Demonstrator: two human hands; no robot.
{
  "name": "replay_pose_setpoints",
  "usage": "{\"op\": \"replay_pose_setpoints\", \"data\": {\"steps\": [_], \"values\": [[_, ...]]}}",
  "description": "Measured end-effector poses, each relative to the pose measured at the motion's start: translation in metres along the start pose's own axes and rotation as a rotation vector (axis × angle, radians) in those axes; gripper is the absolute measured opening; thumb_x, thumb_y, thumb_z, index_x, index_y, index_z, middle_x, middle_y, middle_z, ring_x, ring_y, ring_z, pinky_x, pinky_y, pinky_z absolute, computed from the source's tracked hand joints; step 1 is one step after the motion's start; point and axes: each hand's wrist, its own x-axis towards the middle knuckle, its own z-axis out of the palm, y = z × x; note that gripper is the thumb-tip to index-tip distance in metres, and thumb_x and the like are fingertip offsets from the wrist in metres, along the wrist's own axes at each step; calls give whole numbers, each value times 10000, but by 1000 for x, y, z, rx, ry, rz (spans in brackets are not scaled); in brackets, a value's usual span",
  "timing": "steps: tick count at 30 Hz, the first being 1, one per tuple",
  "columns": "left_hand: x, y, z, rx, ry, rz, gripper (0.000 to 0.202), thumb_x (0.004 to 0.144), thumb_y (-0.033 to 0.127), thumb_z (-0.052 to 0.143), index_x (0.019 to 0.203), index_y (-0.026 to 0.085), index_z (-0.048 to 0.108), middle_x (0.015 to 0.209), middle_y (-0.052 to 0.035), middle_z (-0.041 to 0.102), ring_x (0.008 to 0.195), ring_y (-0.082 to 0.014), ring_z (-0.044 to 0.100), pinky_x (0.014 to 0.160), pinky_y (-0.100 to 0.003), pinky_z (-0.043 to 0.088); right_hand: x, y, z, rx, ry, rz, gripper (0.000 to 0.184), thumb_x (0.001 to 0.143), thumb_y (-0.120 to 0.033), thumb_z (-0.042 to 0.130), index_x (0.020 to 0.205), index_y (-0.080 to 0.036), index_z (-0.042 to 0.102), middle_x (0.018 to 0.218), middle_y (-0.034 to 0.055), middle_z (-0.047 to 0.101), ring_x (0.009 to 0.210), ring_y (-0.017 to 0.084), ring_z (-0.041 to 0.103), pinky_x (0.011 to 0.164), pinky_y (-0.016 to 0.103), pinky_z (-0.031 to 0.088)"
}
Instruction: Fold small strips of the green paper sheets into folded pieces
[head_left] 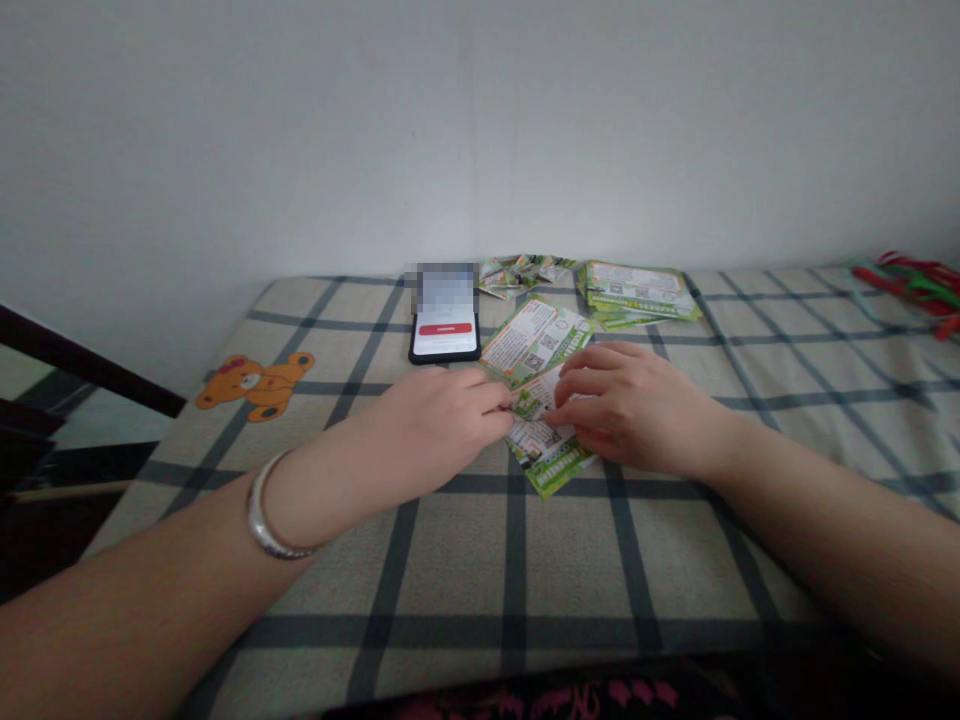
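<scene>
A green and white printed card with a QR code lies on the checked tablecloth between my hands, part of it raised or folded over. My left hand, a silver bangle on its wrist, pinches the card's left edge with closed fingers. From the right, my right hand curls its fingers onto the same card, covering its right side. Just beyond is another flat card, partly hidden under the one I handle.
A phone with a lit screen lies behind my left hand. Small folded cards are heaped by the wall, beside a card stack. Red and green strips lie far right. A bear picture marks the cloth's left side.
</scene>
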Motion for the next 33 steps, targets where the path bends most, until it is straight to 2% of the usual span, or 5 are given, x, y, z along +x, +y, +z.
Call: {"op": "replay_pose_setpoints", "data": {"steps": [8,14,19,27,33], "values": [[-2,-9,1,-117,45,15,236,878,107,474,918,171,698,1101,-38,703,1002,-191,618,874,-338,501,-6,12,-1,139,-7,8,209,837,-207,594,997,-261,717,957,29,682,976,223,555,854,380,390],[-2,-14,4,-230,104,1,288,837,72,460,908,179,718,1096,-27,716,1000,-178,627,882,-331,509,-7,17,5,291,6,23,233,812,-155,601,988,-242,725,978,37,682,919,186,580,854,353,430],[1,-7,7,-206,102,-79,193,788,99,523,875,147,688,999,-72,708,943,-216,621,855,-369,521,-7,17,11,330,60,43,151,828,-167,602,919,-203,716,975,47,684,916,185,595,840,349,449],[4,3,10,-196,54,-221,163,850,159,524,968,143,636,983,-73,657,938,-227,584,825,-383,506,-4,18,17,339,134,17,95,849,-177,612,888,-189,698,963,48,691,932,193,605,852,349,464],[3,4,21,-142,121,-197,337,934,224,499,1260,148,540,1164,-89,613,1078,-237,555,927,-407,490,-4,17,18,294,139,33,101,868,-203,605,918,-190,692,992,46,684,957,202,598,864,356,465]]}}
